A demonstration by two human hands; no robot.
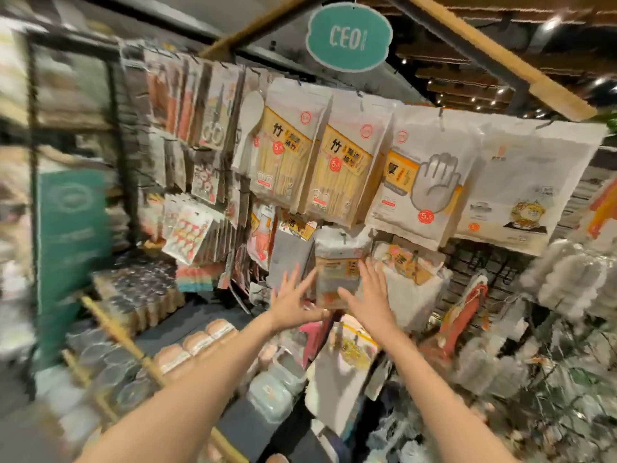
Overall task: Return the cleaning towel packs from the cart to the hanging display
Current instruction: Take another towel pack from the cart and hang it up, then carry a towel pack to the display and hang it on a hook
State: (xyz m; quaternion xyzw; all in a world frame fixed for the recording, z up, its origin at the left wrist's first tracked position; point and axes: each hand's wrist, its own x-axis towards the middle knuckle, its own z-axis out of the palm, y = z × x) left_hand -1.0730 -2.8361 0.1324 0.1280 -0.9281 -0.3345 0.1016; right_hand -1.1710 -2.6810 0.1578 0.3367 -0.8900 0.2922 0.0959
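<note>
at the hanging display (467, 259), in its lower row, a cleaning towel pack (338, 262) hangs between the person's two raised hands. the left hand (293, 300) has its fingers straight and spread, the fingertips at the left edge of the pack; whether they touch it is hard to tell through the blur. the right hand (369, 295) is likewise spread flat, fingers straight, just beside the pack's right edge, with the thumb lying across its lower front. neither hand is curled round anything. the pack has a white top and an orange label band across its middle, and sits roughly upright on the rack.

above it, on the upper row, hang two bamboo-stick packs (312, 165) with yellow labels, a glove pack (425, 182) printed with a grey hand, and a white pack with a cartoon figure (527, 192). a teal sign (349, 36) reading "ceo" hangs overhead. just right of the held pack, another white pack with an orange tag (409, 275) hangs on the same row. below the forearms, more packaged goods (344, 369) lie piled, and rolls in clear wrap (190, 345) sit on a dark shelf to the left. the edges of the view are heavily blurred
</note>
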